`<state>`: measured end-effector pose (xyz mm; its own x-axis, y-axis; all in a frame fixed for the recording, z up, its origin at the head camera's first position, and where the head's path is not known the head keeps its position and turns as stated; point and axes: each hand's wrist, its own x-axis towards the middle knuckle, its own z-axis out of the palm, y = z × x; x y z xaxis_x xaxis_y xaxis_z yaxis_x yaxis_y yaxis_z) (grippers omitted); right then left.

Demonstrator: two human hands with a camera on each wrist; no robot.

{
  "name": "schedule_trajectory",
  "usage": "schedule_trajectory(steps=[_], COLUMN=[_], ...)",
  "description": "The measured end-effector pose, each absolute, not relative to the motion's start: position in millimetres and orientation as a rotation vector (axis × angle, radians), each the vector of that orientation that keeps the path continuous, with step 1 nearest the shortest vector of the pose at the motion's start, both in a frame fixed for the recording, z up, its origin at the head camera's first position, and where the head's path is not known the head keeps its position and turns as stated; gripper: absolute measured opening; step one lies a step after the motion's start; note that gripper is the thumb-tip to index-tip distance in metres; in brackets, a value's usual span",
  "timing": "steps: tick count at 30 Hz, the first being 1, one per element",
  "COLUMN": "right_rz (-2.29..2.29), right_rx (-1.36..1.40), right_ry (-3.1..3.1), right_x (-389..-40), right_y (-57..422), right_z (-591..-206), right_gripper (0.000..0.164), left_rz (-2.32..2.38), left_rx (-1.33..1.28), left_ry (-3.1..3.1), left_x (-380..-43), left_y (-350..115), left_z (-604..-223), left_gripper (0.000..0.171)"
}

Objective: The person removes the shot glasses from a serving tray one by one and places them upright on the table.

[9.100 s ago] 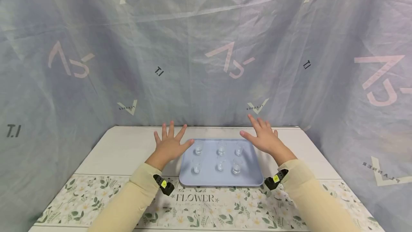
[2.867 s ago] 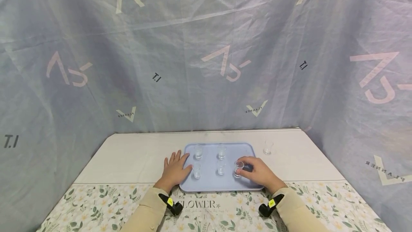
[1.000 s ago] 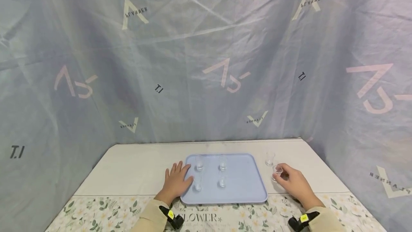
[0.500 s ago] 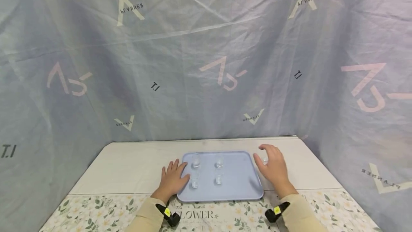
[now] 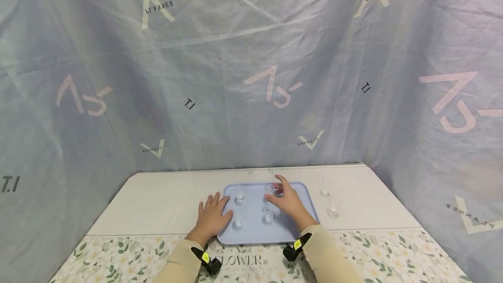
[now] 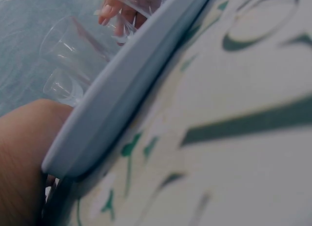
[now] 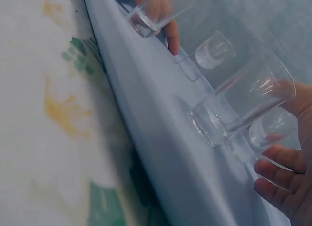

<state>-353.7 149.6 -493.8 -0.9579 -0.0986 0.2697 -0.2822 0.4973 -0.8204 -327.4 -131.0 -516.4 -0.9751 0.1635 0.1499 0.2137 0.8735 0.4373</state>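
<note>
Small clear shot glasses stand upright on a pale blue tray. My left hand lies with fingers spread over the tray's left edge, beside the front left glass and back left glass. Over the back middle glass is my right hand, thumb and fingers spread to either side of it. In the right wrist view its loosely extended fingers lie close by that glass. The front middle glass stands just nearer, below the right thumb.
Right of the tray, two more shot glasses stand on the white table: a farther one and a nearer one. A floral cloth strip runs along the front. Grey fabric hangs behind and at both sides.
Earlier, my right hand moved two shot glasses from the tray's right side onto the table. It has since come left to the back middle glass. The left hand stays at the tray edge.
</note>
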Motion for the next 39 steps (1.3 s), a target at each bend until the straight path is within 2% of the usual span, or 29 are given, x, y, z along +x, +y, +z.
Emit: schedule_trajectory(steps=[4, 10, 15, 21, 32, 39], right_rz=[1.453, 1.423, 1.329, 1.249, 1.073, 1.08], right_rx=[0.315, 0.325, 0.314, 0.234, 0.115, -0.023], right_ry=[-2.549, -2.503, -2.514, -2.499, -2.455, -2.438], right_x=[-355.9, -358.9, -360.6, -362.9, -354.5, -346.8], right_y=[142.7, 140.4, 145.1, 160.4, 220.7, 262.2], right_z=[-500.3, -502.4, -497.6, -481.6, -427.8, -418.8], right_gripper=[0.075, 0.04, 0.029, 0.03, 0.043, 0.047], left_rz=[-0.71, -0.697, -0.699, -0.694, -0.663, -0.668], left_rx=[-0.285, -0.297, -0.295, -0.293, -0.309, -0.301], left_ry=[-2.949, -2.942, -2.956, -2.959, -2.962, -2.972], left_x=[-325.9, -330.2, -333.2, -333.7, -334.6, -333.3], left_y=[-131.4, -132.9, -133.1, -134.0, -134.8, -133.8], left_z=[-520.4, -518.4, -514.0, -516.8, -516.5, -516.8], left_gripper=[0.059, 0.059, 0.058, 0.058, 0.058, 0.059])
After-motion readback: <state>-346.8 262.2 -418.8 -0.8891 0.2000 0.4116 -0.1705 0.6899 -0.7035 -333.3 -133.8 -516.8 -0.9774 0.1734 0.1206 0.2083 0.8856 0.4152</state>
